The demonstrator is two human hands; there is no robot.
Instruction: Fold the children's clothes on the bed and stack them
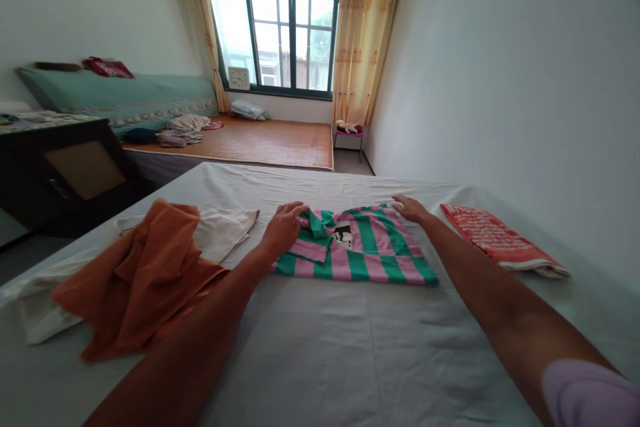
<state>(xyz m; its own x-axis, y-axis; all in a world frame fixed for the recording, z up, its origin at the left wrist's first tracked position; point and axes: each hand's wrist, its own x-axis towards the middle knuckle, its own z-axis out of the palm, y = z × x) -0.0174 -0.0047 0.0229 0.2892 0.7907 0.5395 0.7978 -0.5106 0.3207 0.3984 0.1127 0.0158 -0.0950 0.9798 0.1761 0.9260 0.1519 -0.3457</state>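
Note:
A green-and-pink striped shirt [367,250] lies folded into a rough rectangle on the pale bed sheet [320,347]. A collar and a black-and-white patch show near its middle. My left hand [286,228] rests at the shirt's far left corner, fingers stretched over the cloth by the sleeve. At the far right corner, my right hand [410,208] has its fingers extended and apart, close to or touching the edge. Left of my left forearm lies a crumpled orange-brown garment [145,273], partly on top of white cloth [225,230].
A folded red-and-white cloth [500,240] lies by the right wall. Beyond this bed stands another with a brown mat [275,140] and a clothes pile [183,130]. A dark cabinet [30,167] is at left, a small pink stool [349,131] near the curtain.

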